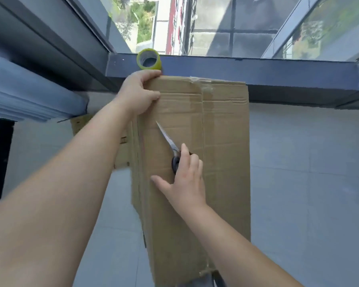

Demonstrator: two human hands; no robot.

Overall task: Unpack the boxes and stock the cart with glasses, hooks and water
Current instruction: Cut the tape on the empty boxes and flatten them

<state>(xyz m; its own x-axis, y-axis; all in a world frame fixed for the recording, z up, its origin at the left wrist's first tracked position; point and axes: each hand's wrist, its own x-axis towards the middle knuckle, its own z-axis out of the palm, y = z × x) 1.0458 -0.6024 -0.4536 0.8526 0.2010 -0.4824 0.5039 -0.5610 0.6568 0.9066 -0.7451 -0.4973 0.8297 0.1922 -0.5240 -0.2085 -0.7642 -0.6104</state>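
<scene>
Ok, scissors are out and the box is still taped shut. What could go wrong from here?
1. The scissors in the right hand point toward the left hand gripping the cardboard box at its far corner; a slip might reach those fingers.
2. Cutting too deep along the taped seam could damage whatever is inside, possibly glasses.
3. The tape roll stands on edge on the window ledge right behind the box; a jolt could set it rolling.

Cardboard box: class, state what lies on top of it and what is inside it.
On the cardboard box lie scissors, held by the right hand; the left hand grips its far corner. Clear tape runs along the seam. The flaps are closed, so the contents are hidden.
</scene>
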